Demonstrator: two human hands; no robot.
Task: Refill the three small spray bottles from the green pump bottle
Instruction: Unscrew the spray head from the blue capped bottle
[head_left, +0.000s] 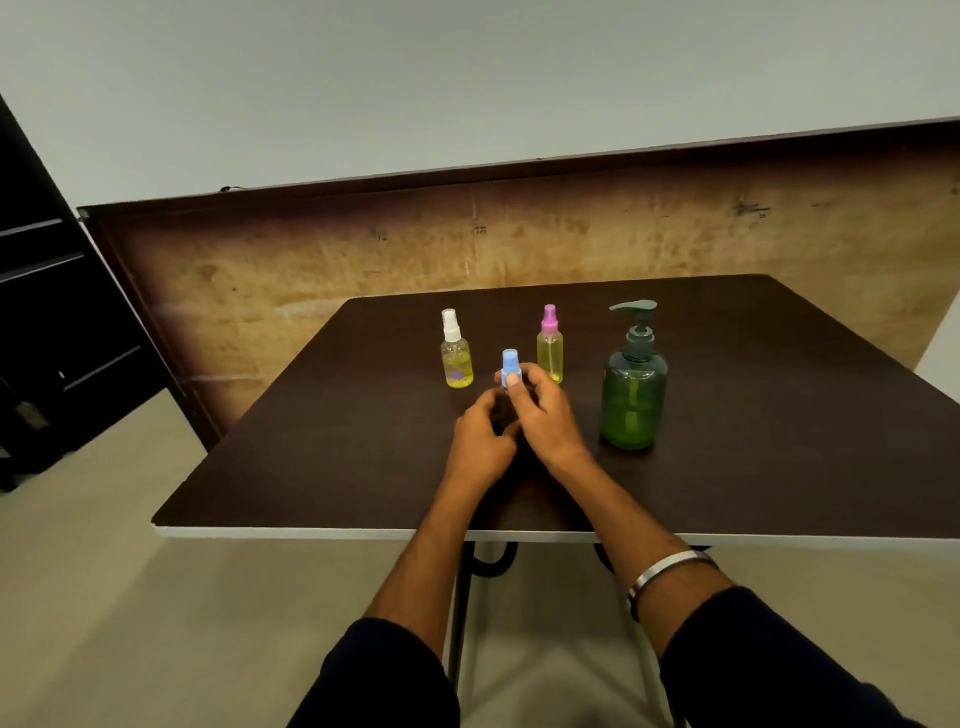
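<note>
1. Head view, only cam: dark table (753, 415), white front edge. Its right side is cut off by the frame.
2. Both hands meet over table centre, around a blue-capped spray bottle (510, 365). Only the blue cap shows above the fingers; bottle body is hidden, so fill level can't be told.
3. Right hand (545, 415): fingers curled round the bottle's upper part, thumb tip pressed at the cap base. Closed grip w/ the bottle in it.
4. Left hand (480, 441): fingers curled in toward the bottle lower down, seen from the back. Fingertips hidden; looks wrapped on the body, but actual contact is hard to make out.
5. White-capped spray bottle (456, 349): upright, behind & left of the hands, yellow liquid inside, purple mark low on it, too small to read.
6. Pink-capped spray bottle (549, 345): upright, behind the right hand; its base is partly covered by the fingers. Yellowish liquid.
7. Green pump bottle (634, 384): upright, right of the hands, apart from them, pump head on, spout pointing left.
8. Metal bangle (670, 571) on right forearm; dark sleeves (384, 675) cut off at the bottom edge.
9. Brown board (519, 244) leans behind the table; black shelving (47, 312) at left, contents too dim to tell.
</note>
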